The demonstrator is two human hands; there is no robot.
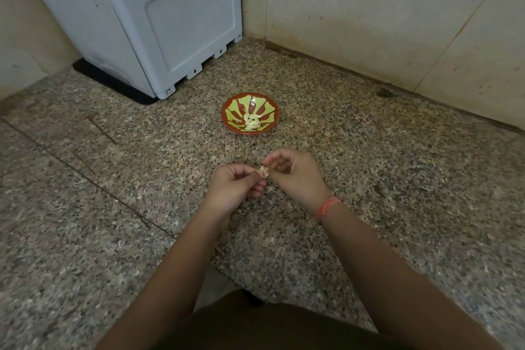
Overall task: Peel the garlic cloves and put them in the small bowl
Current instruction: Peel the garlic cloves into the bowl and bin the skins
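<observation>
A small red bowl (250,114) with a green leaf pattern sits on the speckled granite counter (397,167). Several pale peeled garlic cloves (252,122) lie in its bottom. In front of the bowl, above the counter, my left hand (235,187) and my right hand (295,173) meet at a garlic clove (264,172) with papery skin. Both hands pinch it between thumb and fingertips. Most of the clove is hidden by my fingers. An orange thread band (326,207) circles my right wrist.
A pale blue-grey plastic appliance box (136,20) stands on a black mat at the back left. Beige tiled walls (397,14) close the counter at the back and right. The counter's front edge is notched near my body.
</observation>
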